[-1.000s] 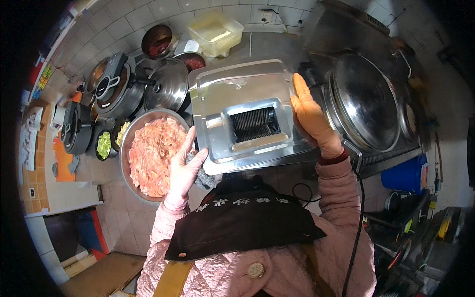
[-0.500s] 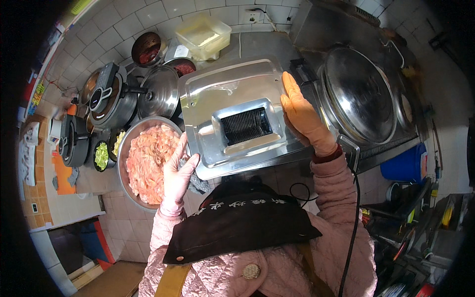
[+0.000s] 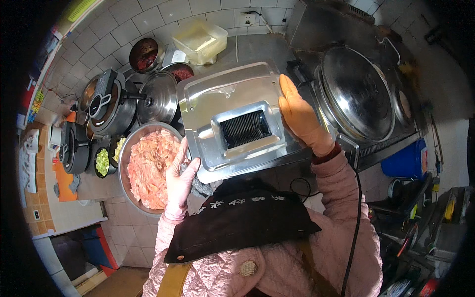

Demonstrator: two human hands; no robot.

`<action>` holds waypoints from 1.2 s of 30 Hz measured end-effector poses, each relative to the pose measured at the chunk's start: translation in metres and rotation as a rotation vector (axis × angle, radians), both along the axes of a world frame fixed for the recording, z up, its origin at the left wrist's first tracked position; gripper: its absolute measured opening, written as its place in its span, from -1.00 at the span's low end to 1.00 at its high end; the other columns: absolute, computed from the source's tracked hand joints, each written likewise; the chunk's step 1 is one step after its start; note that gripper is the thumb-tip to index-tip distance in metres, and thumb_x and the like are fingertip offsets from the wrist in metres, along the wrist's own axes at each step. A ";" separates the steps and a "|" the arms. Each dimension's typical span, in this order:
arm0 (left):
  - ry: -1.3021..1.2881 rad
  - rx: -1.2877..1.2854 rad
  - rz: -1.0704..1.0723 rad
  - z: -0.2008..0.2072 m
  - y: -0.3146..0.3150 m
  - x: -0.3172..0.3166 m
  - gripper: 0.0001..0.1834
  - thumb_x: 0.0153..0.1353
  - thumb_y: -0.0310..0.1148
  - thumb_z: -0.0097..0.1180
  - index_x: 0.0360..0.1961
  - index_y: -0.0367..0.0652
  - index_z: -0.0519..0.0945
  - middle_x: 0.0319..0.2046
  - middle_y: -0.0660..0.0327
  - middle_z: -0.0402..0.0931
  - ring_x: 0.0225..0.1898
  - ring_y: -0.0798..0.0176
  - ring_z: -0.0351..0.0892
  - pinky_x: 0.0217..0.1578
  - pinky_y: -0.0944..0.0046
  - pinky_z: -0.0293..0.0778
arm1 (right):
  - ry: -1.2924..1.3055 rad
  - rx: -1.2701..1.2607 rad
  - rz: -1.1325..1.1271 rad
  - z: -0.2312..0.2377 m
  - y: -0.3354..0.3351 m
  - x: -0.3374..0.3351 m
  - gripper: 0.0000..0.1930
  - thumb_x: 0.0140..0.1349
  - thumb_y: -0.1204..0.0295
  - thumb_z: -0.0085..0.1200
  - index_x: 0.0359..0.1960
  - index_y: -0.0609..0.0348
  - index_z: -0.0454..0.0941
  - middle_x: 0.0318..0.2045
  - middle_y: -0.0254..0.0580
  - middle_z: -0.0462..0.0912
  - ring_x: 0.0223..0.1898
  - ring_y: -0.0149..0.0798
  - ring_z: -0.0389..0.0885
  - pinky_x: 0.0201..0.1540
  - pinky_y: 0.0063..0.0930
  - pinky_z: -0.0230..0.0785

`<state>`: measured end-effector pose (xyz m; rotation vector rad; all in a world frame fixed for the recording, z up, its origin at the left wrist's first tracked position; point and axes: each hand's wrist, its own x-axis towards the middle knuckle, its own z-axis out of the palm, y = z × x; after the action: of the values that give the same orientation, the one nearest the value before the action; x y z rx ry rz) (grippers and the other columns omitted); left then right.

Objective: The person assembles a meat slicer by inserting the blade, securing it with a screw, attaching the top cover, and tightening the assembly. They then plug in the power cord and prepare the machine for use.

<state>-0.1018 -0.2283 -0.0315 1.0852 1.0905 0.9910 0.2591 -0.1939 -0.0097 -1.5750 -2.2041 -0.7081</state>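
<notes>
In front of me is a shiny steel rectangular machine top (image 3: 198,99), which looks like a meat slicer, with a raised frame around an opening full of dark, closely set blades (image 3: 246,128). My left hand (image 3: 179,185), in a pale pink glove, grips its near left corner. At the right edge my right hand (image 3: 303,118), in an orange glove, presses with fingers stretched along the side and its underside hidden. Beside my left hand stands a large steel bowl (image 3: 125,185) heaped with sliced pale pink raw meat (image 3: 152,166). A grey cloth (image 3: 200,187) shows under the machine's near left corner.
A big lidded wok (image 3: 355,94) sits on the stove to the right. Pots with a lid (image 3: 159,96), a pressure cooker (image 3: 111,106), a bowl of chopped greens (image 3: 102,162) and a clear plastic tub (image 3: 200,42) crowd the left and back. A black cable (image 3: 357,213) hangs near my right arm.
My view has shifted slightly. Both hands keep the same hold on the slicer, and the slicer stays in about the same place between them.
</notes>
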 end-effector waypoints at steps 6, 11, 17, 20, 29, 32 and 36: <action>-0.057 0.083 0.011 -0.009 -0.001 0.000 -0.31 0.36 -0.51 0.22 0.47 -0.34 0.29 0.43 0.10 0.32 0.38 0.31 0.31 0.36 0.28 0.27 | 0.592 -0.280 0.048 -0.006 0.000 0.002 -0.52 0.43 0.45 -0.10 0.29 0.58 0.32 0.43 0.43 0.23 0.40 0.16 0.38 0.36 -0.29 0.38; -0.081 0.051 -0.016 -0.004 -0.002 0.001 -0.28 0.39 -0.49 0.21 0.52 -0.29 0.23 0.32 0.21 0.43 0.11 0.44 0.50 0.17 0.40 0.39 | 0.885 -0.504 -0.029 -0.008 -0.002 0.005 -0.36 0.55 0.27 -0.20 0.56 0.25 -0.03 0.57 0.17 0.00 0.53 0.13 0.14 0.54 -0.24 0.04; 0.015 0.005 -0.058 0.010 -0.003 0.001 -0.29 0.38 -0.56 0.20 0.52 -0.21 0.25 0.23 0.23 0.50 0.06 0.43 0.55 0.07 0.41 0.50 | 1.009 -0.563 -0.097 -0.009 0.000 0.000 -0.40 0.60 0.26 -0.22 0.60 0.02 -0.02 0.61 -0.10 -0.02 0.60 -0.07 0.00 0.58 -0.36 -0.09; 0.069 -0.002 -0.078 0.016 -0.004 0.003 -0.25 0.34 -0.60 0.23 0.52 -0.18 0.25 0.24 0.19 0.50 0.11 0.39 0.55 0.11 0.37 0.51 | 1.043 -0.564 -0.074 -0.011 0.001 0.001 -0.40 0.60 0.27 -0.21 0.60 0.02 -0.02 0.61 -0.10 -0.03 0.60 -0.08 -0.01 0.58 -0.37 -0.10; 0.173 0.028 -0.054 0.019 -0.008 0.008 -0.19 0.27 -0.53 0.35 0.52 -0.16 0.27 0.23 0.21 0.49 0.05 0.41 0.52 0.11 0.38 0.48 | 1.110 -0.547 -0.048 -0.019 0.000 0.002 -0.40 0.60 0.31 -0.20 0.60 0.03 -0.01 0.62 -0.12 -0.05 0.61 -0.14 -0.03 0.57 -0.39 -0.08; 0.164 0.040 -0.043 0.019 -0.004 0.006 -0.17 0.28 -0.51 0.36 0.53 -0.18 0.24 0.20 0.24 0.53 0.04 0.45 0.50 0.08 0.40 0.48 | 1.255 -0.581 0.023 -0.020 0.005 0.003 -0.41 0.60 0.33 -0.20 0.59 0.09 0.00 0.62 -0.10 -0.04 0.61 -0.15 -0.07 0.57 -0.41 -0.11; 0.183 0.027 -0.029 0.019 -0.001 0.003 -0.18 0.27 -0.52 0.36 0.52 -0.20 0.26 0.14 0.25 0.56 0.02 0.48 0.51 0.06 0.40 0.49 | 1.161 -0.549 0.010 -0.020 0.007 0.005 -0.41 0.60 0.35 -0.20 0.58 0.17 0.01 0.61 -0.05 -0.03 0.62 -0.13 -0.10 0.57 -0.42 -0.15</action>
<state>-0.0985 -0.2290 -0.0123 1.2284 1.2080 0.8993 0.2641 -0.1872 -0.0293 -1.5538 -1.4963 0.7531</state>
